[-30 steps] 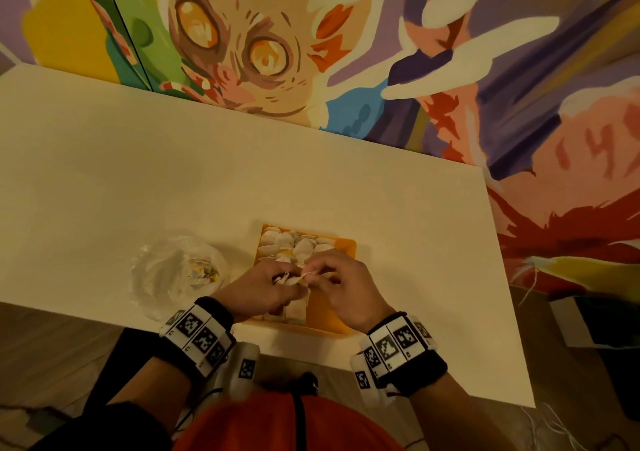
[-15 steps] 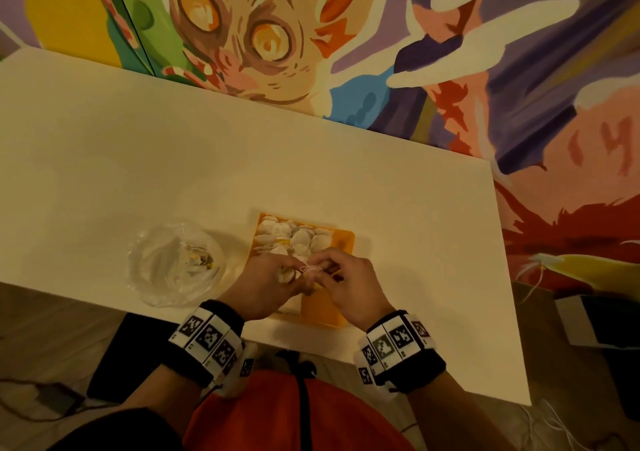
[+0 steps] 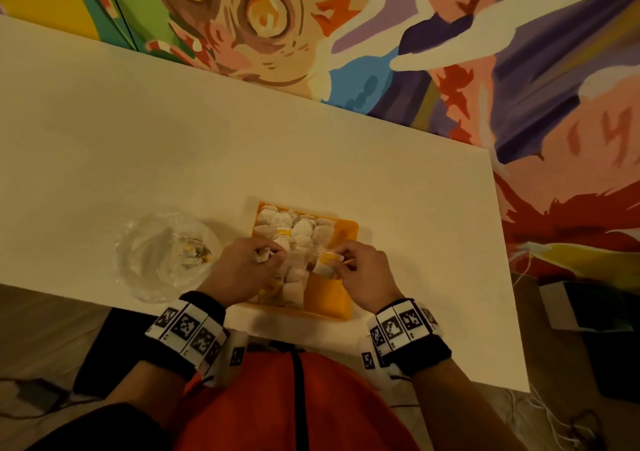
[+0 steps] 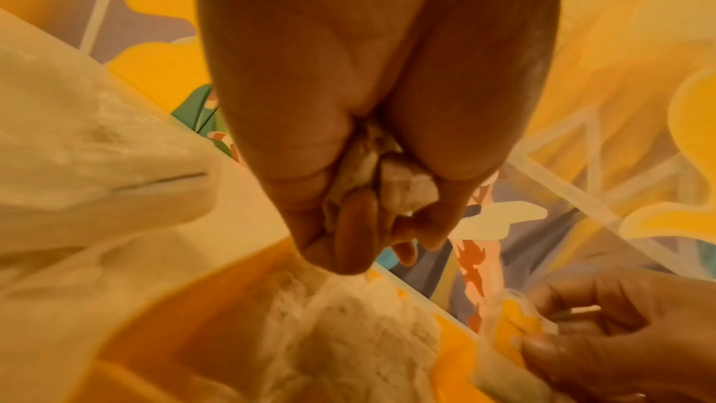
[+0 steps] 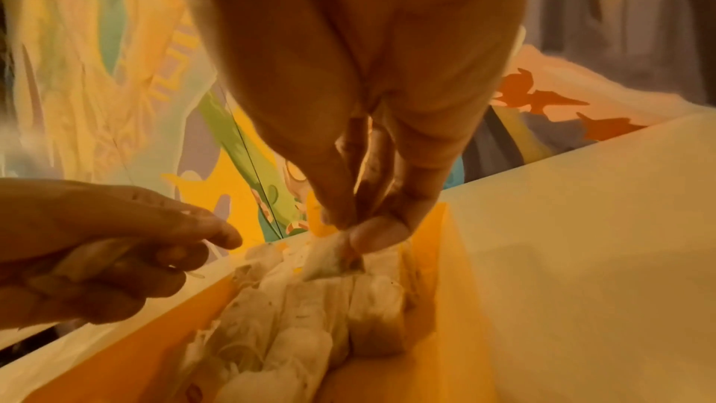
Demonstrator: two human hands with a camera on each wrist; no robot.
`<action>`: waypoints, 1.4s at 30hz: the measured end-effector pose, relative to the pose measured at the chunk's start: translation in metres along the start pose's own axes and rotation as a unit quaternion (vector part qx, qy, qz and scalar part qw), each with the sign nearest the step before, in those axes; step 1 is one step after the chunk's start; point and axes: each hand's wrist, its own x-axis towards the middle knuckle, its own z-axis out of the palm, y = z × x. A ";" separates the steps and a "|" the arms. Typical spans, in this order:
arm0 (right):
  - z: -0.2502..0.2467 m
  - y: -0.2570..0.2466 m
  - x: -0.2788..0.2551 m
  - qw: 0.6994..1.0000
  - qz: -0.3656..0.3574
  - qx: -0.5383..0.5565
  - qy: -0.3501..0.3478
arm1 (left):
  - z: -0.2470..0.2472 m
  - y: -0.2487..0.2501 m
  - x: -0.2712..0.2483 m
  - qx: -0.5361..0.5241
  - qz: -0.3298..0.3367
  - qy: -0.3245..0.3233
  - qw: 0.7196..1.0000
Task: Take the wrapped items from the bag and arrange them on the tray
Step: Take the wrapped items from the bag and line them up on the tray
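Note:
An orange tray (image 3: 346,232) near the table's front edge holds several white wrapped items (image 3: 301,229) in rows on its left and middle. My left hand (image 3: 249,263) hovers over the tray's left side, its fingers curled round a crumpled white wrapped item (image 4: 391,183). My right hand (image 3: 349,267) is over the tray's middle and pinches another white wrapped item (image 5: 333,259) by its top corner between thumb and fingers. A clear plastic bag (image 3: 166,253) lies left of the tray with a few items inside.
The white table (image 3: 138,159) stretches far and left of the tray. A painted mural wall (image 3: 311,35) stands behind it. The table's front edge runs just below the tray. Boxes and cables (image 3: 581,308) sit on the floor at the right.
My hands were joined over the tray's middle on one item; now they have moved apart, each holding its own wrapped item, the right one further right.

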 end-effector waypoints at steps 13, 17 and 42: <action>0.021 -0.023 0.025 0.968 0.125 -0.197 -0.096 | -0.005 -0.012 0.019 0.051 -0.022 -0.051 0.997; 0.030 -0.028 0.032 0.969 0.148 -0.179 -0.086 | -0.006 -0.015 0.022 0.053 -0.013 -0.062 0.997; 0.027 -0.025 0.036 0.976 0.161 -0.140 -0.039 | -0.009 -0.016 0.022 0.002 -0.012 -0.074 0.997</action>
